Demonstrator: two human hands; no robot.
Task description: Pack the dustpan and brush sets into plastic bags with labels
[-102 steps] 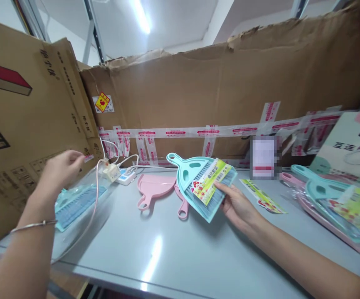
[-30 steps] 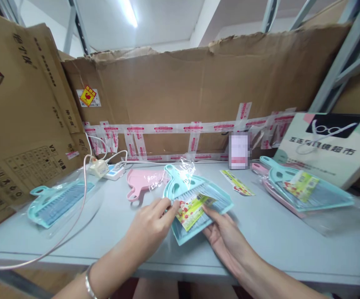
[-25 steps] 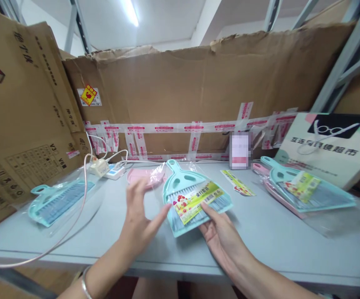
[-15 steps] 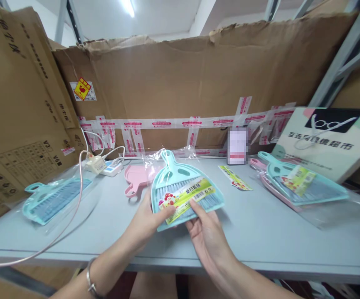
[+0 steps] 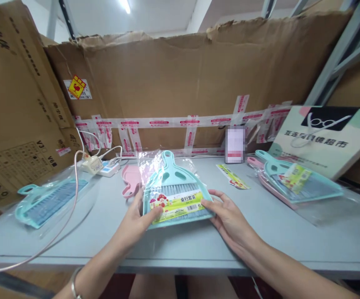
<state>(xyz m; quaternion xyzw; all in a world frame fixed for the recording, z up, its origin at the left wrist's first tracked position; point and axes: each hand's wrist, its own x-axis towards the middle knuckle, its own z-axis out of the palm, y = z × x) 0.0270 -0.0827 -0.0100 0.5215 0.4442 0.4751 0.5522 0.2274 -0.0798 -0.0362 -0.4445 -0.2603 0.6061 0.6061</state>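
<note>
A light blue dustpan and brush set (image 5: 175, 178) in a clear plastic bag is held above the table, its handle pointing away from me. Across the brush bristles lies a green and yellow label card (image 5: 180, 204) with mushroom pictures. My left hand (image 5: 141, 214) grips the set's left edge, thumb on the front. At the right edge my right hand (image 5: 226, 211) pinches it, thumb near the card's end. Behind the set, partly hidden, a pink dustpan (image 5: 131, 178) rests on the table.
Another bagged blue set (image 5: 50, 201) lies at left beside a pale cable (image 5: 74, 199) and a power strip (image 5: 109, 168). Bagged blue and pink dustpans (image 5: 304, 178) are stacked at right. A loose label card (image 5: 233, 176) lies before a phone (image 5: 235, 144). Cardboard (image 5: 161, 79) walls the back.
My right hand has moved from the set's lower edge to its right edge. The set has turned straighter, its lower edge more level. The view has shifted slightly.
</note>
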